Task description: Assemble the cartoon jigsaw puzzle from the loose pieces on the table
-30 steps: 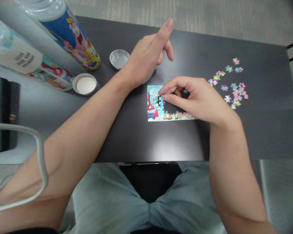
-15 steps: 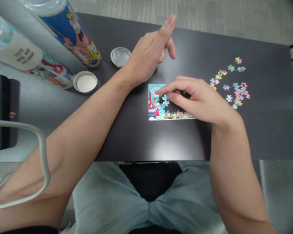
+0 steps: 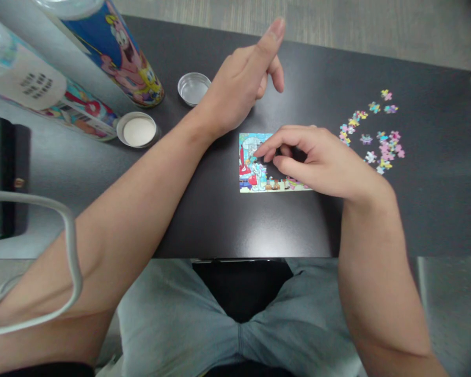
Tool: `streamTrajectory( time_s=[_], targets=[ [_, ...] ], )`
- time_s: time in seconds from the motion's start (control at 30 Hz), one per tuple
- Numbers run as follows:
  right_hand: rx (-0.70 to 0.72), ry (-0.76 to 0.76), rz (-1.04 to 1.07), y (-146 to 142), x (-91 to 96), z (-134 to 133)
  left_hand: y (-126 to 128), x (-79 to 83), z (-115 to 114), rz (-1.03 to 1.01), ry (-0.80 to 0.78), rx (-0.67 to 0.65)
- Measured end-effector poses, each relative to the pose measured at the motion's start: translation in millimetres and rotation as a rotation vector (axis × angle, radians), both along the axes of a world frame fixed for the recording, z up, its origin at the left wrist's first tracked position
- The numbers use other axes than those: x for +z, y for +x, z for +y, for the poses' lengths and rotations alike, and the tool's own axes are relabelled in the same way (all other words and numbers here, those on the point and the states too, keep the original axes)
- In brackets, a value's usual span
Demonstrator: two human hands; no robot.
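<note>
Partly assembled rectangular cartoon jigsaw [image 3: 251,178]: lies flat at centre frame on the black matt table [image 3: 220,220]; left column and bottom strip joined, a dark unfilled area remains inside.

Change noted: half a second ago my right hand [image 3: 322,162] carried a small piece just beside a dark gap in the left column; that gap now reads as filled, and the fingertips [image 3: 261,153] press down there; I judge the piece seated. Thumb and forefinger are drawn close; whether they pinch anything I cannot tell.

Left hand [image 3: 239,89]: raised above the jigsaw, upper centre; fingers loosely spread, forefinger out, holding nothing.

Scattered loose pastel pieces [image 3: 377,139]: right of frame, well apart.

Containers, upper left: tall blue cartoon-printed tube [image 3: 113,47] and a second printed tube [image 3: 31,89], contents not visible; beside them a silver metal lid [image 3: 193,88] and a white-lined round lid [image 3: 137,130], both holding nothing.
</note>
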State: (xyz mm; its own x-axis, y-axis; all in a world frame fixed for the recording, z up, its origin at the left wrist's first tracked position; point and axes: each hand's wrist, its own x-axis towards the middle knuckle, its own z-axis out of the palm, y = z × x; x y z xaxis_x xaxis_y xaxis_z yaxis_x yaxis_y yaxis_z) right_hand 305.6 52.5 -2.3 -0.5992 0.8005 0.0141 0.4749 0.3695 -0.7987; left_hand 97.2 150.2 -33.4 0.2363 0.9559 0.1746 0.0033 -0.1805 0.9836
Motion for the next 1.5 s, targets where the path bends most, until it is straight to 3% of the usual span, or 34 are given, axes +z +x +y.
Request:
streamTrajectory(
  time_s=[0.27,0.83,1.0,1.13,1.5],
  targets=[
    [0.046,0.098,-0.114,5,-2.0,2,2,1.1,-1,-0.021,-0.002,0.007],
    [0.016,0.024,-0.111,0,6.0,-4,-4,15.0,-11,0.079,-0.057,0.022],
    [-0.137,-0.035,0.028,-2,3.5,-5,-6,13.2,-11,0.09,-0.054,-0.031],
    [-0.266,0.021,0.072,-8,-1.6,-4,-7,12.1,-10,0.041,-0.054,-0.036],
    [-0.296,0.026,0.026,-18,-3.9,-5,-3,13.2,-11,0.07,-0.05,-0.005]
  ],
)
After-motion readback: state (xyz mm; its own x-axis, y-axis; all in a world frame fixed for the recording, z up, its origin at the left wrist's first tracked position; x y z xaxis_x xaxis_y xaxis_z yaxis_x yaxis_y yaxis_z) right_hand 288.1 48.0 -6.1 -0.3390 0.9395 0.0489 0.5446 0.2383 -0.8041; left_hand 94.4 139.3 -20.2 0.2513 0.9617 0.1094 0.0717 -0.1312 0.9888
